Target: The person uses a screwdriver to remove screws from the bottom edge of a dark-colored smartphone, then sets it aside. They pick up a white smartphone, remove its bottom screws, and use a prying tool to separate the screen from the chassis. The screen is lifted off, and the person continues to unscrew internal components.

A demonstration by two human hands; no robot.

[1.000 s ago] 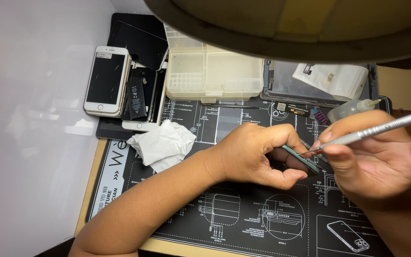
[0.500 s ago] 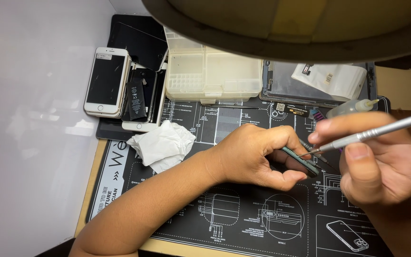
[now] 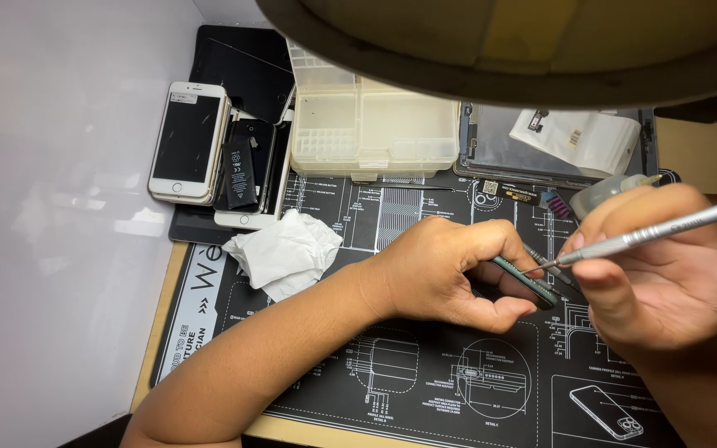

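Note:
My left hand point(image 3: 450, 274) rests on the black work mat point(image 3: 425, 390) and pinches a thin dark green strip part point(image 3: 524, 280) between thumb and fingers. My right hand point(image 3: 665, 274) grips a slim silver screwdriver point(image 3: 649, 236), its tip touching the upper end of that part. Behind my fingers lie other small dark tools, mostly hidden.
A crumpled white tissue point(image 3: 284, 253) lies left of my left hand. Several phones point(image 3: 188, 141) and a loose battery point(image 3: 238, 174) are stacked at the back left. A clear compartment box point(image 3: 367, 124) stands behind, a grey tray point(image 3: 541, 149) with a white bag to its right. A dark lamp shade point(image 3: 499, 41) overhangs.
My right hand has shifted slightly right and up, with the screwdriver tip staying at the green part. The left hand has hardly moved.

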